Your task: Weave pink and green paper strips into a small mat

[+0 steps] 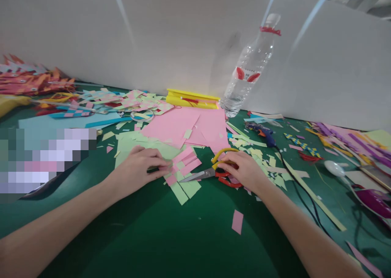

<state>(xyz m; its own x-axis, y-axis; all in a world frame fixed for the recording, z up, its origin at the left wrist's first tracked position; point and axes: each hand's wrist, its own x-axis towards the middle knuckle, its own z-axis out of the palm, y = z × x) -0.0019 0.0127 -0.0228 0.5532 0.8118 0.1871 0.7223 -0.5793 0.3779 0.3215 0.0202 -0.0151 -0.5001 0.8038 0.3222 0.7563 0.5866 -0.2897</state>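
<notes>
My left hand (142, 166) pinches the left edge of a small woven paper piece (186, 159) between thumb and fingers. Pink and light green strips cross in it like a checkerboard, with green ends sticking out toward me. My right hand (244, 170) is closed around the scissors (200, 175), which have one yellow and one red handle. Their blades point left and lie over the green strip ends. Beneath and behind my left hand lies a light green paper sheet (130, 145), and beyond it pink paper sheets (210, 121).
A clear plastic bottle (252, 62) leans at the wall beside a folded yellow sheet (192, 99). Paper scraps (137, 101) pile up at the back left. A blue glue gun (264, 133) with a black cord and a purple device (372, 200) lie right. A loose pink piece (237, 222) lies nearer.
</notes>
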